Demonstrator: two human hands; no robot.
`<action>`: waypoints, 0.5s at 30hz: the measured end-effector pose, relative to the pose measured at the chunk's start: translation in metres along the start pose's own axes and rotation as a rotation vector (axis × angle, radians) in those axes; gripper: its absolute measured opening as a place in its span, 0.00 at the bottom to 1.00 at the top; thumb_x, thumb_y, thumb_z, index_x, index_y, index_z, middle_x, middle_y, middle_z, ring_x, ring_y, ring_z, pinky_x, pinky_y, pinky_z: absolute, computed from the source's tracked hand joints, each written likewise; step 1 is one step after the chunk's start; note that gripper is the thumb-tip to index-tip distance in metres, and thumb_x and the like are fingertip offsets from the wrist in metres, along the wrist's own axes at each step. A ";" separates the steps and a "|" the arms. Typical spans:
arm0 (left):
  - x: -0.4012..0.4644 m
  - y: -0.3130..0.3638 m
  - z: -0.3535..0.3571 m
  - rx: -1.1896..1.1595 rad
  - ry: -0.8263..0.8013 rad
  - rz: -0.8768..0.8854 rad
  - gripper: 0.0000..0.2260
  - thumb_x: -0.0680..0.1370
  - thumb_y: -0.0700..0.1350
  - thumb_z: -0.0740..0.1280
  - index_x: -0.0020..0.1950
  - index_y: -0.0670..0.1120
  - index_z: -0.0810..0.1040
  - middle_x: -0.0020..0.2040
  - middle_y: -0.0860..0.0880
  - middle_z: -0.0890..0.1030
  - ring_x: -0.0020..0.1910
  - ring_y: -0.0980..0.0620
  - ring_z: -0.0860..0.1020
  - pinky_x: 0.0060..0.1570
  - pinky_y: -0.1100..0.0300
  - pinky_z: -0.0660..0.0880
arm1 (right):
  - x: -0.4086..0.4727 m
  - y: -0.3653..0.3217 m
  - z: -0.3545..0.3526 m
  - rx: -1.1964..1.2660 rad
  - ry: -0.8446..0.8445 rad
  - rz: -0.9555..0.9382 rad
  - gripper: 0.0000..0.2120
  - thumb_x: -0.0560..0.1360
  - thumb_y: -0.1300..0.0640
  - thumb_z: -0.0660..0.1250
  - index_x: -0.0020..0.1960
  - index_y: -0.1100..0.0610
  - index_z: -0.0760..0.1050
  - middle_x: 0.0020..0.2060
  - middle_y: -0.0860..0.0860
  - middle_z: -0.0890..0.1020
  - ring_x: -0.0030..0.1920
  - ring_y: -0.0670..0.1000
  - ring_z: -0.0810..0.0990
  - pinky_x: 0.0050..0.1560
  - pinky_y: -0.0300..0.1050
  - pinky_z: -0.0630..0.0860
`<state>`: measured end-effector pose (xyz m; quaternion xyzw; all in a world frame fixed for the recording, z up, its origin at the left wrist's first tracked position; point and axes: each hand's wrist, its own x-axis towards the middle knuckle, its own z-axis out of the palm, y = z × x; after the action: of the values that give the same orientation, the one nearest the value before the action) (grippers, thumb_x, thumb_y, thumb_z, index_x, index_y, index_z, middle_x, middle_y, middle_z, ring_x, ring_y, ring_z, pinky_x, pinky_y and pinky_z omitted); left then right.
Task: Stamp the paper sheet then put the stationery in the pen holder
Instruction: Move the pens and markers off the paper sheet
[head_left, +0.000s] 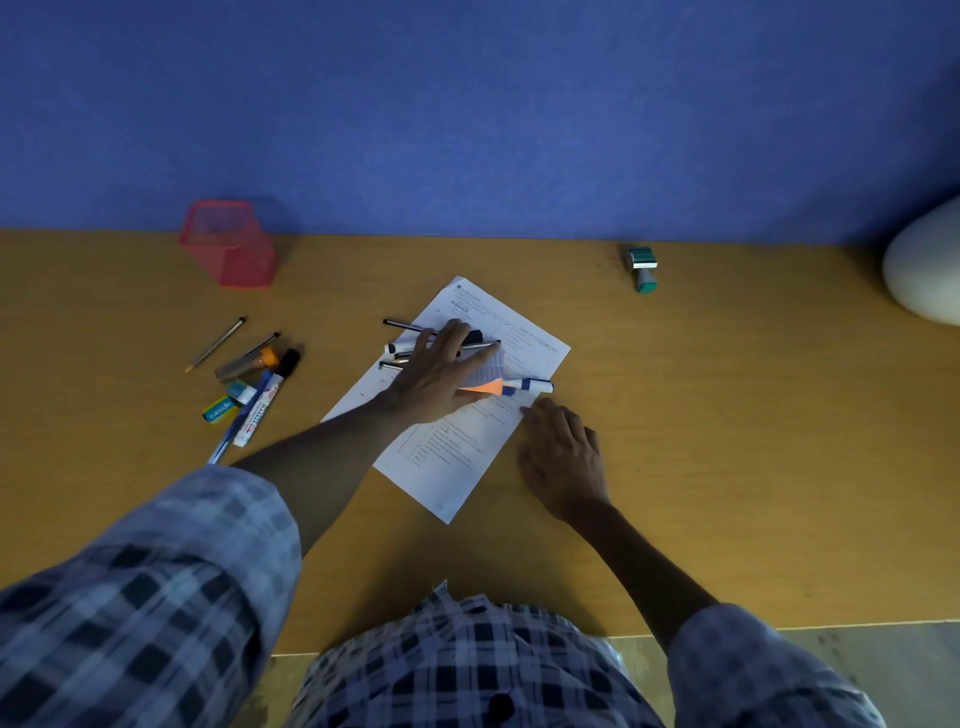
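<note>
I had the left hand (436, 371) lying flat, fingers straight and spread, over a small heap of pens (410, 351) and an orange pad (485, 387) that sat on the paper sheet (467, 447). The right hand (563, 457) rested open on the desk (727, 441), its fingertips touching the sheet's right edge. The stamp (643, 267) stood at about one o'clock from that hand, well apart from it and near the back wall, so I judged the right hand the nearer one for fetching it. The sheet's long axis ran from seven o'clock to one o'clock, and the pens crossed it roughly nine to three. The pen holder (228, 244) stood at ten o'clock, by the wall. More pens and an eraser (218, 410) lay at nine o'clock. To my eye the heap had to come off before stamping; bare desk lay open toward three o'clock.
</note>
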<state>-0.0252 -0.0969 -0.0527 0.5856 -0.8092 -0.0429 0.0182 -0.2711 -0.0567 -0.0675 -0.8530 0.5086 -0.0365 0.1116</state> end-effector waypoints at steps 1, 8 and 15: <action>0.001 0.001 0.001 0.000 -0.002 0.004 0.31 0.75 0.57 0.70 0.76 0.50 0.65 0.71 0.39 0.67 0.72 0.40 0.66 0.67 0.41 0.68 | 0.000 0.000 0.000 0.006 -0.003 0.005 0.21 0.78 0.47 0.60 0.70 0.52 0.66 0.71 0.51 0.69 0.68 0.55 0.70 0.59 0.53 0.73; 0.005 0.008 0.001 0.033 -0.065 -0.023 0.32 0.74 0.51 0.72 0.76 0.53 0.63 0.71 0.42 0.67 0.67 0.43 0.69 0.60 0.48 0.72 | -0.001 0.000 -0.001 0.029 -0.035 0.029 0.22 0.80 0.46 0.57 0.72 0.50 0.63 0.74 0.49 0.65 0.71 0.53 0.65 0.64 0.51 0.69; 0.002 0.013 0.000 0.008 -0.056 -0.061 0.31 0.72 0.43 0.74 0.73 0.49 0.68 0.65 0.41 0.73 0.63 0.42 0.72 0.53 0.47 0.75 | -0.002 -0.001 -0.005 0.038 -0.055 0.030 0.23 0.80 0.46 0.57 0.73 0.51 0.63 0.75 0.50 0.63 0.72 0.54 0.64 0.67 0.52 0.68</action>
<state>-0.0383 -0.0948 -0.0513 0.6089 -0.7912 -0.0566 -0.0081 -0.2719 -0.0555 -0.0623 -0.8436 0.5173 -0.0208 0.1423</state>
